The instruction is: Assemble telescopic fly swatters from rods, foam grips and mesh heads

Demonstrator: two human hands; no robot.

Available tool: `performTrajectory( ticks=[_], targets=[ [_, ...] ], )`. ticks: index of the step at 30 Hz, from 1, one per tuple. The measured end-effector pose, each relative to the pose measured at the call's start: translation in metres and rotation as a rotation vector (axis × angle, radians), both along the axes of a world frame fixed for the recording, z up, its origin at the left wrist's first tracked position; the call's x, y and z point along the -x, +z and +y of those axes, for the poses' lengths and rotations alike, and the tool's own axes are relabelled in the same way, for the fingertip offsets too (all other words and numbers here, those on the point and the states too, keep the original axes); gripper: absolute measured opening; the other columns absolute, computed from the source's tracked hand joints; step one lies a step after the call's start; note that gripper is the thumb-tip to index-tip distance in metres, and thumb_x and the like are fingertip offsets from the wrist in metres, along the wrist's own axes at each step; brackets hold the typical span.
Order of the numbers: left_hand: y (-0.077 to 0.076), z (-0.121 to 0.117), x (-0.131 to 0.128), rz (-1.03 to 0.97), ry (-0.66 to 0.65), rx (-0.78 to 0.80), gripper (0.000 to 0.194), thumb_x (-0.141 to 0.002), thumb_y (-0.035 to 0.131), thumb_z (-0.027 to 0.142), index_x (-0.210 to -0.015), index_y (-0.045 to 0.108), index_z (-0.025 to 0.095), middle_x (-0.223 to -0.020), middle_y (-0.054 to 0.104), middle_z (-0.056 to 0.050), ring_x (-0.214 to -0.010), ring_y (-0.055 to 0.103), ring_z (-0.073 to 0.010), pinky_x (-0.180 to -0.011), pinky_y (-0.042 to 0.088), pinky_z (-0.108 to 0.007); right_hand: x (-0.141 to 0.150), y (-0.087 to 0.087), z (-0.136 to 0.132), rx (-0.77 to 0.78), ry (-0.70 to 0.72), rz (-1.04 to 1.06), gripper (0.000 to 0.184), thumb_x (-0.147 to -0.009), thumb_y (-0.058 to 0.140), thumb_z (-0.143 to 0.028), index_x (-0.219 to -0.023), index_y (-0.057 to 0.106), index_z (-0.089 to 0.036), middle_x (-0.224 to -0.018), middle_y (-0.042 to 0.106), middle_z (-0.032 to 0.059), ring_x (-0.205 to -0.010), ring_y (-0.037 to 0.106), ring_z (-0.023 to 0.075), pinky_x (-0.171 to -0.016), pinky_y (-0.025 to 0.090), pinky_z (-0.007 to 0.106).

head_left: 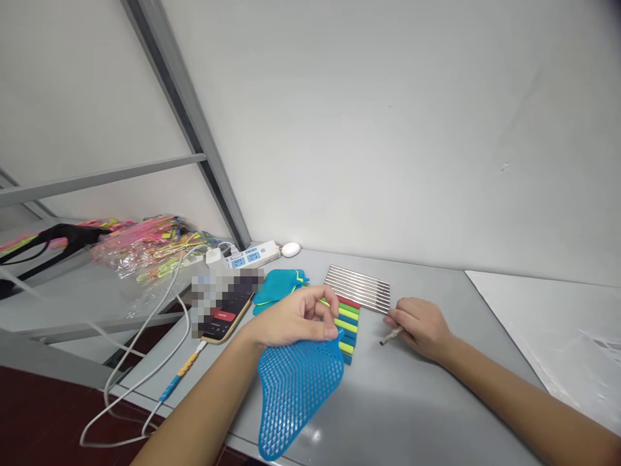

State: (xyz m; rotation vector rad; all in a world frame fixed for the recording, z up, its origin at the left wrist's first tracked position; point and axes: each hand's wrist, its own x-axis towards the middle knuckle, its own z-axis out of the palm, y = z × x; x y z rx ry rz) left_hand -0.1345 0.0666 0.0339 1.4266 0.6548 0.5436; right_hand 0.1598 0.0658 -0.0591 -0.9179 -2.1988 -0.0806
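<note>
My left hand [298,317] pinches the narrow neck of a blue mesh fly swatter head [298,385], which hangs tilted over the table's front part. My right hand [421,327] is closed around a thin metal tube [391,336], whose near end points left, out of the fingers. Between the hands, a row of shiny metal tubes [358,288] lies side by side. Several coloured tubes [349,317] in red, green, yellow and blue lie just in front of it, partly hidden by my left hand. Behind that hand rest more blue swatter heads [277,286], stacked.
A phone [230,310] with a charging cable [182,375] lies at left. Behind it are a power strip [255,254] and a white oval object [291,249]. Plastic-wrapped colourful items [150,246] fill the side shelf. A white sheet [557,336] covers the table's right side.
</note>
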Motion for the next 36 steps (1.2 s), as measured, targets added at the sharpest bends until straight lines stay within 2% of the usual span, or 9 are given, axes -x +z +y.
performTrajectory(
  ticks=[3, 6, 11, 14, 19, 23, 28, 36],
  targets=[
    [-0.005, 0.000, -0.005, 0.064, -0.149, 0.013, 0.031, -0.071, 0.078, 0.026, -0.093, 0.057, 0.019, -0.077, 0.065, 0.001, -0.067, 0.059, -0.0109, -0.062, 0.045, -0.022, 0.008, 0.007, -0.005, -0.174, 0.008, -0.123, 0.021, -0.092, 0.055, -0.025, -0.072, 0.059, -0.022, -0.058, 0.047, -0.0018, -0.054, 0.036, 0.0129, -0.054, 0.024, 0.029],
    [-0.008, 0.005, -0.006, 0.082, -0.195, -0.023, 0.035, -0.068, 0.080, 0.024, -0.095, 0.059, 0.018, -0.087, 0.065, -0.001, -0.077, 0.060, -0.0111, -0.066, 0.045, -0.020, 0.013, 0.013, -0.009, -0.305, 0.014, -0.194, 0.016, -0.094, 0.050, -0.025, -0.084, 0.061, -0.018, -0.062, 0.049, 0.0004, -0.058, 0.038, 0.0148, -0.055, 0.025, 0.029],
    [-0.011, 0.013, -0.003, 0.085, -0.151, -0.103, 0.024, -0.072, 0.079, 0.030, -0.090, 0.069, 0.017, -0.091, 0.067, -0.003, -0.084, 0.061, -0.0123, -0.075, 0.046, -0.022, 0.017, 0.017, -0.013, -0.231, 0.025, -0.159, 0.026, -0.096, 0.041, -0.029, -0.104, 0.058, -0.012, -0.074, 0.054, 0.0052, -0.065, 0.042, 0.0177, -0.058, 0.031, 0.030],
    [-0.013, 0.016, -0.003, 0.125, -0.154, -0.107, 0.024, -0.071, 0.079, 0.033, -0.089, 0.073, 0.018, -0.086, 0.070, -0.003, -0.078, 0.062, -0.0126, -0.072, 0.047, -0.023, 0.017, 0.018, -0.013, -0.229, 0.009, -0.199, 0.025, -0.095, 0.043, -0.022, -0.114, 0.057, -0.013, -0.077, 0.054, 0.0053, -0.067, 0.043, 0.0176, -0.060, 0.032, 0.029],
    [-0.016, 0.021, -0.002, 0.158, -0.159, -0.121, 0.025, -0.071, 0.080, 0.034, -0.090, 0.076, 0.019, -0.083, 0.072, -0.003, -0.072, 0.062, -0.0122, -0.068, 0.047, -0.022, 0.015, 0.016, -0.013, -0.273, 0.049, -0.235, 0.037, -0.093, 0.049, -0.019, -0.129, 0.053, -0.017, -0.077, 0.054, 0.0038, -0.067, 0.043, 0.0168, -0.059, 0.031, 0.028],
    [-0.016, 0.023, 0.000, 0.163, -0.126, -0.140, 0.024, -0.070, 0.080, 0.034, -0.089, 0.077, 0.019, -0.085, 0.073, -0.004, -0.075, 0.063, -0.0130, -0.070, 0.048, -0.022, 0.012, 0.014, -0.011, -0.289, 0.047, -0.185, 0.042, -0.092, 0.052, -0.016, -0.134, 0.050, -0.018, -0.077, 0.053, 0.0031, -0.067, 0.044, 0.0159, -0.059, 0.032, 0.028],
    [-0.015, 0.023, 0.001, 0.231, -0.176, -0.173, 0.025, -0.072, 0.079, 0.033, -0.092, 0.077, 0.019, -0.085, 0.073, -0.004, -0.075, 0.063, -0.0131, -0.069, 0.048, -0.022, 0.011, 0.011, -0.010, -0.344, 0.050, -0.200, 0.043, -0.091, 0.054, -0.013, -0.134, 0.051, -0.018, -0.075, 0.054, 0.0018, -0.065, 0.043, 0.0149, -0.058, 0.031, 0.029],
    [-0.009, 0.020, 0.005, 0.328, -0.235, -0.305, 0.025, -0.076, 0.075, 0.035, -0.096, 0.076, 0.020, -0.087, 0.074, -0.003, -0.078, 0.064, -0.0140, -0.070, 0.047, -0.023, 0.009, 0.013, -0.013, -0.405, 0.103, -0.281, 0.041, -0.094, 0.046, -0.013, -0.135, 0.052, -0.020, -0.077, 0.056, 0.0019, -0.064, 0.044, 0.0137, -0.060, 0.031, 0.030]
  ],
)
